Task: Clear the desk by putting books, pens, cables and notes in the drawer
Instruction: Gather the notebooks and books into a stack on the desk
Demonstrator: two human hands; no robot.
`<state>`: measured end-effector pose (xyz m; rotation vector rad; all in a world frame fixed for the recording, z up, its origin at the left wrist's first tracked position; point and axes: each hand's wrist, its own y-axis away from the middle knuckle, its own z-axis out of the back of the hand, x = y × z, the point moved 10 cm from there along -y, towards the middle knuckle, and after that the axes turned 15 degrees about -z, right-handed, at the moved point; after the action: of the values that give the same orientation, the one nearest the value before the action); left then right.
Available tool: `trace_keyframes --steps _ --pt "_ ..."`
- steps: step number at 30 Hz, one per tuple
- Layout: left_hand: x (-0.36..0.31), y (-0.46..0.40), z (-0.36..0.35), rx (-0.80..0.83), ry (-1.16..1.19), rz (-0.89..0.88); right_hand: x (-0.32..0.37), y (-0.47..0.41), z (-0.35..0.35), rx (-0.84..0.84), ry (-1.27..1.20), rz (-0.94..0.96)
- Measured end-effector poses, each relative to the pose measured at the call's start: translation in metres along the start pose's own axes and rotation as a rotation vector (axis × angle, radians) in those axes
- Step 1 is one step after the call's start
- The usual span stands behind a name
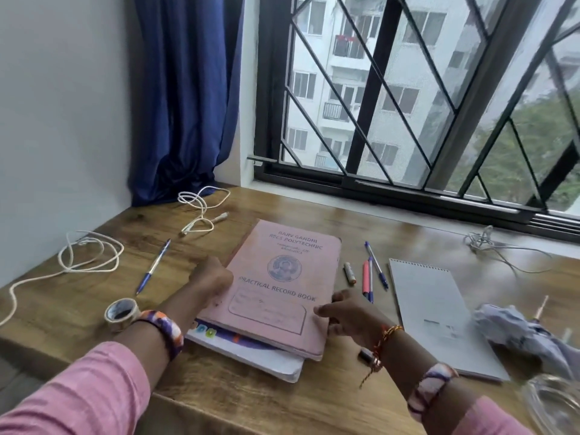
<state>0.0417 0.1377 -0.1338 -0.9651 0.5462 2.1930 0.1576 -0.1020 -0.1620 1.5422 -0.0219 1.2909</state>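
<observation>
Left hand [208, 279]: fingers curled at the left edge of the pink card-covered record book [279, 287], gripping that edge as far as I can see. Right hand [346, 315]: fingers pinch the bk's lower right edge, thumb on the cover. The bk lies on top of a white-covered book [251, 353], both on the wooden worktop [219, 397] near its front edge.

Progress, by my read: early, prob. first pick-up. No drawer in view; nothing visibly stowed.

Still out:
- blue pen [153, 266], left of the bks
- pens & markers [368, 271] in a loose group, right of the bks
- grey spiral notepad [436, 312], further right
- white cable [204, 211] by the blue curtain [185, 98]
- cream cord [84, 259], far left
- grey tangled cable [483, 241] under the window
- crumpled paper [514, 328], right edge
- tape roll [121, 313] beside the left wrist
</observation>
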Motion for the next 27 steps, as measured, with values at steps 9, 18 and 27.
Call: trace_keyframes --steps 9,18,27 --pt "-0.014 0.016 -0.007 0.03 -0.034 0.023 -0.001 0.004 0.015 -0.025 -0.073 0.036" --pt "-0.083 0.027 -0.047 0.05 0.147 -0.235 0.031 0.05 0.054 -0.453 0.355 0.336" --pt "-0.175 0.1 -0.198 0.668 0.652 -0.05 -0.025 0.091 0.168 -0.931 0.874 -0.028"
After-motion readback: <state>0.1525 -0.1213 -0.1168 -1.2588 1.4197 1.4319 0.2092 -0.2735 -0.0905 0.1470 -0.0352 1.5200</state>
